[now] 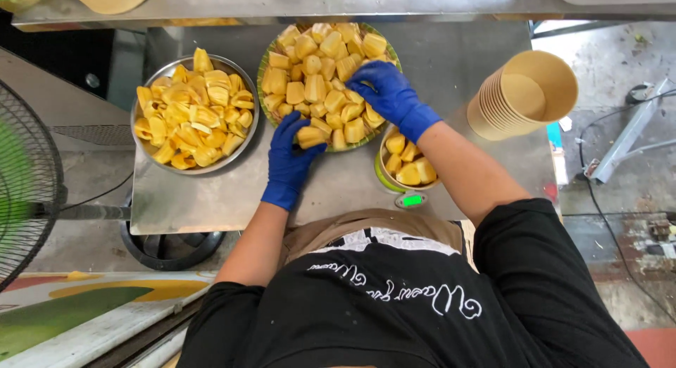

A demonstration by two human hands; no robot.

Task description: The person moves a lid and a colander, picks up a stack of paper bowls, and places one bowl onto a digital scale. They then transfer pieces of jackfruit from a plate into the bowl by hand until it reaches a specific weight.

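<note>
Yellow fruit piece (310, 136) clamped in left hand (290, 160) fingers, at green tray (263, 65) edge. Right hand (389, 92) fingers curled onto tray fruit. Steel counter (211, 195): one steel bowl (247, 138), one filled cup (382, 176), one cup stack (524, 95). Concrete floor (620, 199), one fan (24, 185).

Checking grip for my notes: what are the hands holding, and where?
The left hand pinches a yellow fruit piece by its near end. The right hand rests on the piled pieces; any hold is hidden.

You have bare steel table (211, 199) at lower left of the worktop, but the metal bowl of fruit (193, 114) blocks upper left, the green tray (324, 86) fills the centre, and the paper cup stack (524, 93) and filled cup (408, 164) crowd the right.
</note>
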